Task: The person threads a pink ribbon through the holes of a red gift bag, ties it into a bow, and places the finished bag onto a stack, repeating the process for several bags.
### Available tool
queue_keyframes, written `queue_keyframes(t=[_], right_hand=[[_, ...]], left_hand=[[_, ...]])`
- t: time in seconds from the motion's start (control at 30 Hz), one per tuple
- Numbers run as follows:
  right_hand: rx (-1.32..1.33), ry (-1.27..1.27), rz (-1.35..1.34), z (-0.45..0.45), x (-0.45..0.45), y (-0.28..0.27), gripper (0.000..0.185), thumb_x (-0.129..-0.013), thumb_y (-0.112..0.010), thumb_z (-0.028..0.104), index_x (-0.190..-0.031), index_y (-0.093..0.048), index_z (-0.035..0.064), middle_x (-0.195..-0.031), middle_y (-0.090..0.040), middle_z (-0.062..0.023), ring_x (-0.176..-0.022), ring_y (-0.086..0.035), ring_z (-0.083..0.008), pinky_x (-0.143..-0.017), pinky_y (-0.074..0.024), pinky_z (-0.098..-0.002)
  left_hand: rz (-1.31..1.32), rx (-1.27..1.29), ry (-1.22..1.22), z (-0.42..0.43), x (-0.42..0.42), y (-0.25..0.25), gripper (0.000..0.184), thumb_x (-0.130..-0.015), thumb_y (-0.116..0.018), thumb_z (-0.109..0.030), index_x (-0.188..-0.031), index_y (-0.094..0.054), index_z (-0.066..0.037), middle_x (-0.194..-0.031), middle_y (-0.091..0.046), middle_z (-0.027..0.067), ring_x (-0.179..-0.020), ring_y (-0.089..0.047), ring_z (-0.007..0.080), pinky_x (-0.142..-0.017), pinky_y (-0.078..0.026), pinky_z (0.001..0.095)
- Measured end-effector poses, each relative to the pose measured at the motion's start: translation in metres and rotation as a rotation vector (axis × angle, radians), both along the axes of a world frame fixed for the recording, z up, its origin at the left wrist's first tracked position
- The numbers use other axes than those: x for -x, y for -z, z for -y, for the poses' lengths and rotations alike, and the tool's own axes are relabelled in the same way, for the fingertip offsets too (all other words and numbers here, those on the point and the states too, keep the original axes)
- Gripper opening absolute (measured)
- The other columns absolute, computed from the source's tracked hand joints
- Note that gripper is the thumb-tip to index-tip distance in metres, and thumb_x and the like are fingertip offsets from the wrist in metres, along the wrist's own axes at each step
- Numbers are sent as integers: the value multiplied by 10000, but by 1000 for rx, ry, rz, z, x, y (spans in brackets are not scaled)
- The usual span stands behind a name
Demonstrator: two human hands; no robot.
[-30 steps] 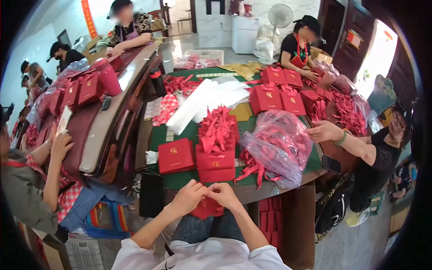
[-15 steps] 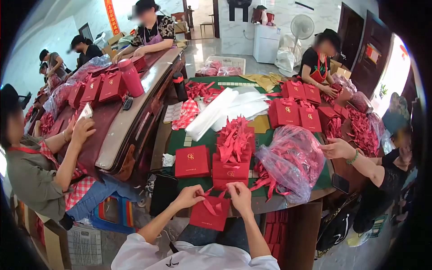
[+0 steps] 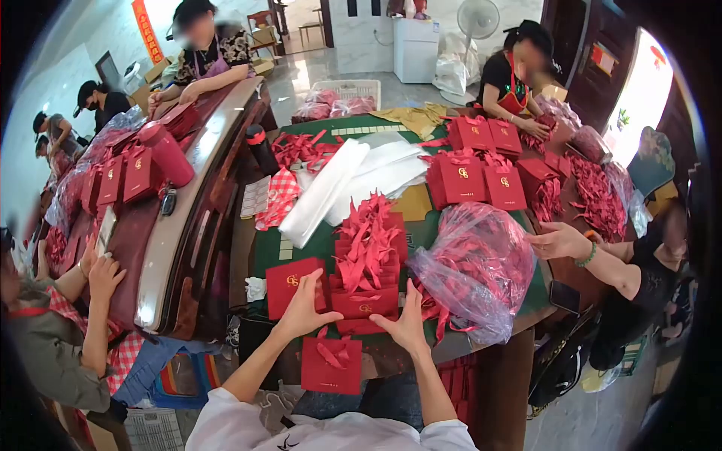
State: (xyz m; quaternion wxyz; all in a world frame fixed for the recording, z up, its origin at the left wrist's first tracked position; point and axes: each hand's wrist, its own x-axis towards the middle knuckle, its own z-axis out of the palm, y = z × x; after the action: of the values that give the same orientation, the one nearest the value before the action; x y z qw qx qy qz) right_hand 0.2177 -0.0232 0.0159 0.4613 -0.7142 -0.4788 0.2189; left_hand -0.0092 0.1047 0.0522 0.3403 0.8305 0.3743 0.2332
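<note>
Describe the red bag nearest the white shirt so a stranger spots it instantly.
Find the green table, then the row of red bags along its near side. Between that row and the white shirt is one red bag. Unlike its neighbours, it sits outside the row, closest to the shirt.

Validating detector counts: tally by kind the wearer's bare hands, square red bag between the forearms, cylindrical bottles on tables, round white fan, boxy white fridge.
Wearer's left hand and right hand: 2
Square red bag: 1
Black cylindrical bottle, pinkish-red cylindrical bottle: 2
Round white fan: 1
White fridge: 1
Total: 7
</note>
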Motion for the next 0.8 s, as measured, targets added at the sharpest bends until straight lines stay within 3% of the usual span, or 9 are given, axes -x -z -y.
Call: queue_keyframes(t=[0.07, 0.23, 0.33, 0.47, 0.53, 0.63, 0.67, 0.77, 0.8], right_hand=[[-24, -46, -58, 6, -4, 3, 1264, -635, -925, 372, -1526, -139, -62, -1484, -282, -310, -1380, -319, -447, -1153, -305, -475], [-24, -36, 12, -4, 6, 49, 1234, -651, -915, 337, -1522, -145, -75, -1457, -328, -305, -1361, -357, -427, -1156, -298, -468], [34, -20, -43, -21, -2, 45, 1200, -662, -900, 339, -1500, -166, -109, -1440, -352, -335, -1334, -368, -462, -1125, -325, -480], [137, 4, -10, -38, -11, 35, 1204, -665, -898, 336, -1498, -154, -116, -1438, -344, -347, -1333, -368, -474, -1131, -321, -480], [61, -5, 33, -47, -16, 32, 1230, -649, -906, 338, -1494, -141, -125, -1439, -329, -364, -1352, -339, -494, -1146, -301, -492], [143, 7, 40, -78, -39, 32, 1281, -620, -921, 360, -1493, -121, -129, -1460, -295, -379, -1379, -298, -511, -1167, -266, -503], [180, -25, -23, -92, -51, 38, 1341, -577, -934, 423, -1494, -130, -133, -1508, -227, -369, -1428, -226, -494, -1185, -225, -506], [327, -14, -10, -110, -63, 33, 1376, -542, -930, 514, -1491, -164, -120, -1504, -227, -375, -1421, -224, -509, -1182, -221, -523], [320, -7, -4, -114, -65, 36, 1376, -542, -930, 514, -1491, -164, -120, -1504, -227, -375, -1421, -224, -509, -1182, -221, -523]], left_hand=[[-103, 93, 46, -6, -16, 6, 1343, -653, -931, -292, -1541, 14, 58, -1512, -260, 302, -1425, -335, 382, -1141, -364, 435], [-16, 231, -75, -32, -45, 44, 1382, -644, -927, -330, -1525, 51, 91, -1551, -168, 347, -1467, -240, 389, -1194, -254, 411], [234, 582, -180, -45, -64, 45, 1419, -623, -942, -169, -1534, 123, 56, -1577, -211, 271, -1445, -292, 299, -1172, -288, 385], [402, 858, -151, -58, -79, 33, 1375, -647, -895, -42, -1538, 149, 31, -1579, -215, 243, -1441, -299, 288, -1163, -309, 378], [418, 870, -184, -72, -83, 45, 1297, -660, -847, 53, -1556, 91, 9, -1555, -282, 201, -1403, -367, 274, -1148, -340, 377], [462, 1036, -50, -97, -89, 51, 1337, -649, -897, -27, -1533, 105, 18, -1515, -350, 197, -1347, -433, 271, -1134, -360, 395], [498, 962, -66, -98, -93, 52, 1073, -690, -869, -24, -1515, -184, 10, -1416, -493, 156, -1251, -533, 250, -1085, -423, 394], [455, 1159, 36, -120, -99, 64, 737, -728, -835, -20, -1373, -478, -11, -1290, -613, 120, -1166, -601, 237, -1044, -464, 386], [457, 1154, 47, -124, -103, 63, 737, -728, -835, -20, -1373, -478, -11, -1290, -613, 120, -1166, -601, 237, -1044, -464, 386]])
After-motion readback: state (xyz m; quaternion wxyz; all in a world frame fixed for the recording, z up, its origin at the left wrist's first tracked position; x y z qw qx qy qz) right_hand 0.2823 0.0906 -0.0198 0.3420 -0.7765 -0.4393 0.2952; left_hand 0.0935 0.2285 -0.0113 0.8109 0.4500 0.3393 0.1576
